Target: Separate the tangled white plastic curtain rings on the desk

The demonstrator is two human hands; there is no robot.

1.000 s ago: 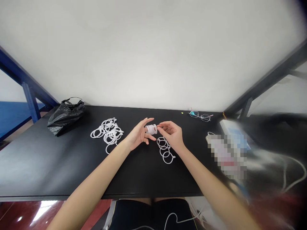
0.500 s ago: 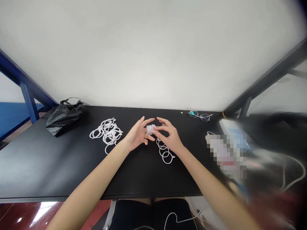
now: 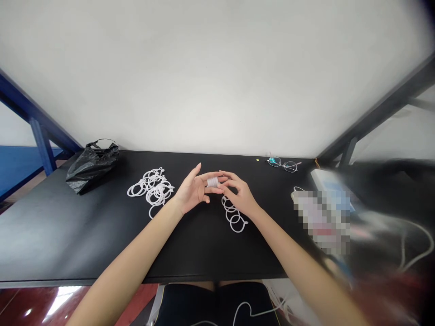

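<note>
Plain white wall [image 3: 217, 77] behind a black table [image 3: 68, 235], blue steel frame [image 3: 37, 131] at left, glossy reddish floor [image 3: 20, 305] below

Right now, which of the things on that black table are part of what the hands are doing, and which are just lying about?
In use:
- left hand and right hand, both holding the small stack of white rings
- loose heap of white rings
- row of white rings under the right hand

Lying about:
- black plastic bag
- glasses
- white cable
</note>
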